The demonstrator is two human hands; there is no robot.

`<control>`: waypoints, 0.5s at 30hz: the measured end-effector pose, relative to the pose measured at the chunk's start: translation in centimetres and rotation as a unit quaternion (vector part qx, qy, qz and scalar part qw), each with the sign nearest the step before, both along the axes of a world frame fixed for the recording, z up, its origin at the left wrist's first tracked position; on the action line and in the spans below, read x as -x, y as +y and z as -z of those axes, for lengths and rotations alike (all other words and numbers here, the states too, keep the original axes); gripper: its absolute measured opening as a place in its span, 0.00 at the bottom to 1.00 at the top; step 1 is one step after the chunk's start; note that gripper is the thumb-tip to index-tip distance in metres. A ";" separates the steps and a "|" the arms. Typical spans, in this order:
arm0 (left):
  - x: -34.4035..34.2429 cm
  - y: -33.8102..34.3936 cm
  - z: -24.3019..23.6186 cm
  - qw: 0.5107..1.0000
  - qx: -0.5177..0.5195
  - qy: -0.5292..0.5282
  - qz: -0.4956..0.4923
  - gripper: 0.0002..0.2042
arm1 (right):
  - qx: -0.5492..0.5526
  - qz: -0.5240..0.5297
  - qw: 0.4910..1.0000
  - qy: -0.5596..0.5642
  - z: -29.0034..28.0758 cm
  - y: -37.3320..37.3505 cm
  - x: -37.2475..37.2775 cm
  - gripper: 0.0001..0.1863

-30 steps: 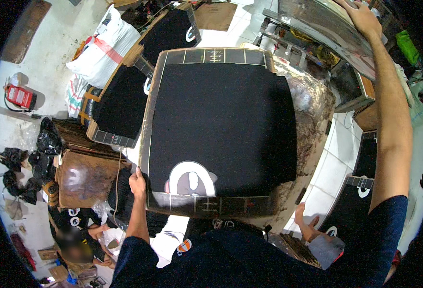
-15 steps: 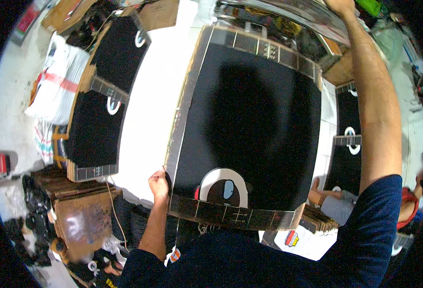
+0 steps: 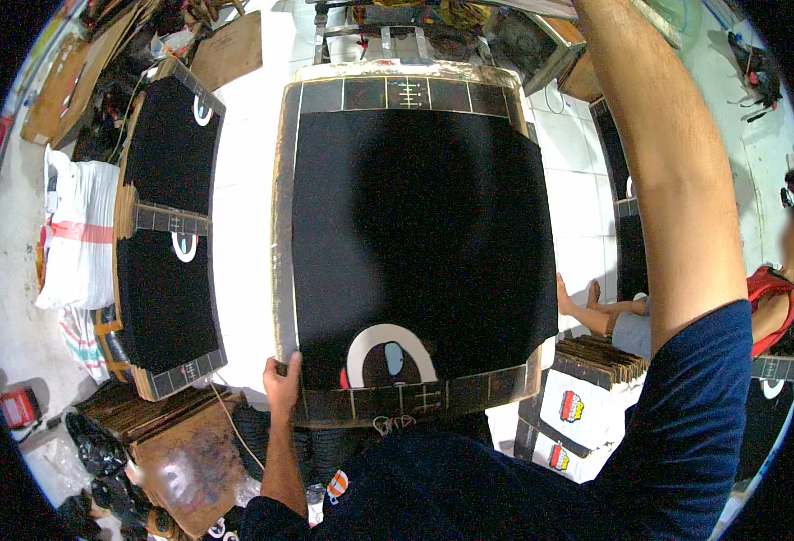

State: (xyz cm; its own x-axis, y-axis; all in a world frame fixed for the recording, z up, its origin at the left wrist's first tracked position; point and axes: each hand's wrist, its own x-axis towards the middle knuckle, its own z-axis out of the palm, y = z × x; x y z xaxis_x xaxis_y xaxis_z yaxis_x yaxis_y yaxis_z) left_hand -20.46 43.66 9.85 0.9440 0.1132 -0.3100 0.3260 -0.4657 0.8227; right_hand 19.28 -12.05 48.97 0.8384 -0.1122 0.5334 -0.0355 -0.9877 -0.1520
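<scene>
In front of me lies a large board [image 3: 283,216] with dark, grid-marked strips along its far and near ends. A black fabric panel [image 3: 415,225] covers its middle and overhangs the right edge. Near the close end the panel carries a printed eye shape [image 3: 391,358] with a white arch, a light-blue oval and a bit of red. My left hand [image 3: 281,389] is closed on the board's near-left edge, thumb upward. My right arm stretches up along the right side; its hand is beyond the top of the picture, close to a frame's edge [image 3: 541,7].
Similar boards with black panels stand left [image 3: 167,298] and right [image 3: 629,243]. A white bundle [image 3: 81,234] sits far left. Stacked brown boards [image 3: 189,478] are at lower left. White printed pieces [image 3: 570,406] lie at lower right, near a seated person [image 3: 771,307].
My view has shifted, and the board now appears straighter and farther left. My right hand, earlier on a frame at top right, has left the picture. The left thumb now points up.
</scene>
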 end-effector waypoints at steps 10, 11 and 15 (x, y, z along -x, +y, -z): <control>-0.7 -2.5 -2.1 0.966 -0.246 0.067 0.042 0.34 | -0.003 0.039 0.999 0.026 -2.2 -0.2 -1.4 0.52; -0.9 -2.6 -2.3 0.967 -0.240 0.076 0.041 0.33 | 0.000 0.037 0.999 0.025 -2.4 -0.2 -1.5 0.52; -1.8 -3.3 -3.5 0.968 -0.231 0.092 0.038 0.33 | 0.005 0.017 0.997 -0.078 -2.4 -0.4 -1.9 0.51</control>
State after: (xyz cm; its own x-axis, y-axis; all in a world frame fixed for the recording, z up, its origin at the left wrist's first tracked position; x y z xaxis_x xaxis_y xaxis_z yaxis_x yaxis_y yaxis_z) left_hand -18.62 40.32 13.36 0.8889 0.2123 -0.4059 0.3975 -0.7980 0.4531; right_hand 21.14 -12.47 51.33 0.7406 -0.1342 0.6585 -0.0463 -0.9877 -0.1492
